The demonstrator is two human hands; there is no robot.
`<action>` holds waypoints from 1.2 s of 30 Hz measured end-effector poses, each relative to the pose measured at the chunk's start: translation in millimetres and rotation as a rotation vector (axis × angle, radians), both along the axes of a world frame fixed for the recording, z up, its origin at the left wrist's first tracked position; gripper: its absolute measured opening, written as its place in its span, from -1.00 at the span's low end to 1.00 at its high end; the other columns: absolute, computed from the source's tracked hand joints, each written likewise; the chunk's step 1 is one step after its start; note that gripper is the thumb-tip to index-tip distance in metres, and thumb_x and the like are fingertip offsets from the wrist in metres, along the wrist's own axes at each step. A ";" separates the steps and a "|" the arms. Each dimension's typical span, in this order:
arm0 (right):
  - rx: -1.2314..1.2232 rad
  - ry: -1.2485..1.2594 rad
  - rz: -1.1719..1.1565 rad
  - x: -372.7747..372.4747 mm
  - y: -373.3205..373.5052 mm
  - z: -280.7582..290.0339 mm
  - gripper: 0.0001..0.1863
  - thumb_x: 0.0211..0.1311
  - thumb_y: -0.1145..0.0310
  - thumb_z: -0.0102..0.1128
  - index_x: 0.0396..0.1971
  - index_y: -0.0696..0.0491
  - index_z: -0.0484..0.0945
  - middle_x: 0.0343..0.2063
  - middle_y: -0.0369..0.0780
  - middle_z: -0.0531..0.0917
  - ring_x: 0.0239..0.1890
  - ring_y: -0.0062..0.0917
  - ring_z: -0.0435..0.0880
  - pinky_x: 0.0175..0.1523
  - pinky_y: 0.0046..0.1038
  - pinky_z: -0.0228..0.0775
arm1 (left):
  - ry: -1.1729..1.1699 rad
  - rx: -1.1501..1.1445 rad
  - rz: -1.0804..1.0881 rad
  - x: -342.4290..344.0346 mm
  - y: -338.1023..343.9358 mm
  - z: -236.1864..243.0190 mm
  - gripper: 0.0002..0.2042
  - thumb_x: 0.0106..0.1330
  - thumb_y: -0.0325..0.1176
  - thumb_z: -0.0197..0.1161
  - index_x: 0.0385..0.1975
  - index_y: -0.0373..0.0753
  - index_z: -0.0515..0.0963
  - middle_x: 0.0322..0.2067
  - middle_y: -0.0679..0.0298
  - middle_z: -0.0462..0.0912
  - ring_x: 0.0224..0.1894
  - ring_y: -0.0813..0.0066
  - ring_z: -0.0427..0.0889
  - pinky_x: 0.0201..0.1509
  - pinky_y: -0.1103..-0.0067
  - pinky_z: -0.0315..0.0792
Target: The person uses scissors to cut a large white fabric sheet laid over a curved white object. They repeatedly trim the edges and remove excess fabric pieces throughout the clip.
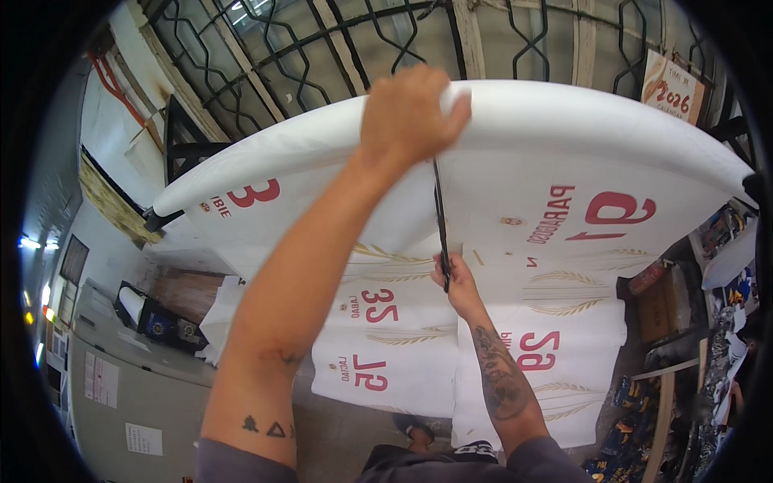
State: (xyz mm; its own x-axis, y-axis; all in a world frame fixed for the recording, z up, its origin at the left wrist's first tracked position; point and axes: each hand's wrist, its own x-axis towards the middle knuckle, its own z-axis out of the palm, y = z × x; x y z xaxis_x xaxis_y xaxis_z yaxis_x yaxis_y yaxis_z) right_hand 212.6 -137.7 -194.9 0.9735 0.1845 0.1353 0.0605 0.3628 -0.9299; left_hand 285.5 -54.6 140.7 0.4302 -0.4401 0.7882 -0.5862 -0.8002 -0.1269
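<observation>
A wide white roll (564,109) stretches across the top of the view, with a printed white sheet (483,193) hanging down from it. Raised over the middle of the roll is my left hand (407,117), smeared by motion. Its thumb stands apart; whether the fingers touch the roll I cannot tell. My right hand (457,283) is lower, in front of the sheet, closed round the lower end of a long thin black tool (440,217). The tool points up towards the roll, along a line between the sheet's left and right parts. Its exact kind is unclear.
Lower printed lengths (411,322) hang near my feet. A metal window grille (338,40) and a calendar (672,88) are behind the roll. A grey cabinet (137,402) stands left; a cardboard box (652,306) and dark printed fabric (628,427) lie right.
</observation>
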 end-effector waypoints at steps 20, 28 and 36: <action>0.027 -0.073 -0.031 4.8 -13.2 -27.8 -0.50 0.19 0.67 0.27 0.13 0.10 0.38 -0.24 -0.36 0.41 -0.18 -0.68 0.41 -0.01 -0.63 0.33 | 0.284 -0.034 0.201 28.4 17.7 8.4 -0.45 0.24 0.19 0.21 -0.31 -0.29 0.71 -0.29 0.08 0.73 -0.18 0.14 0.68 0.00 0.35 0.51; 0.099 -0.071 -0.031 -27.6 18.2 -57.0 -0.47 0.16 0.65 0.30 0.13 0.07 0.36 -0.21 -0.37 0.37 -0.16 -0.71 0.37 0.00 -0.62 0.38 | 0.156 -0.153 0.137 10.8 20.5 19.2 -0.63 0.23 -0.06 0.18 -0.25 -0.27 0.69 -0.17 0.08 0.71 -0.09 0.16 0.64 0.11 0.26 0.45; 0.087 -0.020 -0.004 -6.7 1.7 -16.3 -0.48 0.22 0.61 0.29 0.16 0.09 0.35 -0.18 -0.38 0.39 -0.15 -0.72 0.37 -0.03 -0.65 0.35 | -0.376 -0.231 0.035 4.8 35.0 -72.2 -0.45 0.18 -0.06 0.14 0.13 -0.21 0.54 0.11 0.17 0.58 0.25 0.09 0.45 0.37 0.12 0.15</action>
State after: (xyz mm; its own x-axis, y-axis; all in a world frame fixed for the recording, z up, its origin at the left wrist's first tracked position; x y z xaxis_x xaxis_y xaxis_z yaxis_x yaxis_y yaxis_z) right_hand 206.0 -136.0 -211.1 0.9711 0.1673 0.1705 0.0808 0.4417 -0.8935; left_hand 290.4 -19.6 68.6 0.1061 -0.2241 0.9688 -0.5056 -0.8511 -0.1415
